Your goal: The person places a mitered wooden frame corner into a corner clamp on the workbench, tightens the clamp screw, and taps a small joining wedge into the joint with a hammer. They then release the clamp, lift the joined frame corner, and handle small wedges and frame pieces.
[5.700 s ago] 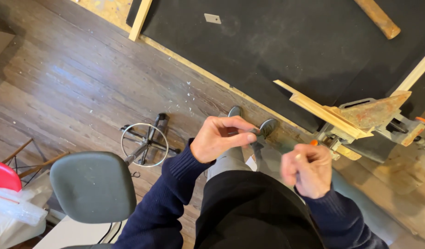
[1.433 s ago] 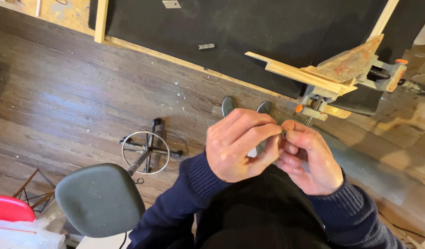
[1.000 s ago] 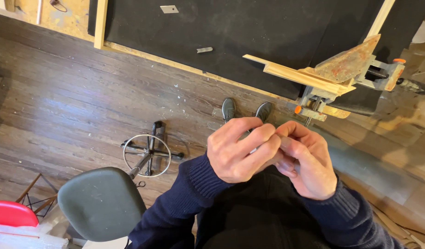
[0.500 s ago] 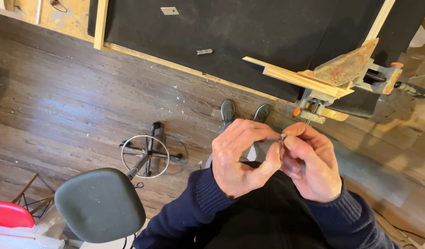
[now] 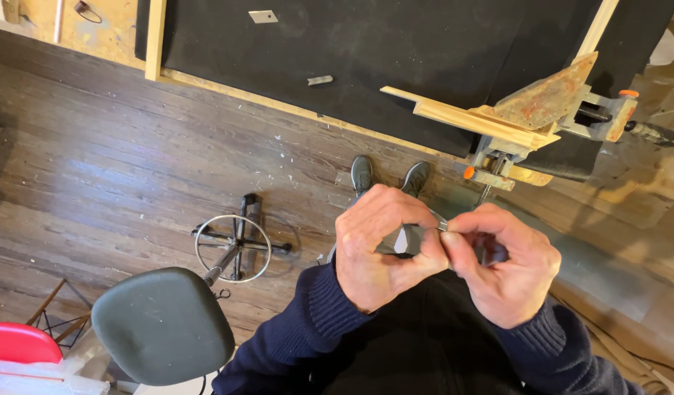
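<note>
My left hand (image 5: 381, 252) and my right hand (image 5: 505, 267) meet in front of my chest, fingertips pinched together on a small metal piece (image 5: 441, 224) of which only a sliver shows. Both hands grip it; what it is cannot be made out. Above the hands a wooden corner piece (image 5: 469, 119) sits clamped by rusty metal clamps (image 5: 549, 99) at the edge of a black-topped workbench (image 5: 395, 51). My two grey shoes (image 5: 388, 175) stand on the wood floor below.
A grey swivel stool (image 5: 161, 325) with a ring footrest (image 5: 234, 247) stands at lower left. A red object (image 5: 19, 344) lies at the bottom left corner. Small metal plates (image 5: 321, 80) lie on the black surface. Wooden battens (image 5: 155, 36) frame the bench.
My hands, apart several seconds ago, have come together and stay pinched on the small metal piece. The view has shifted slightly; fingers adjust a little.
</note>
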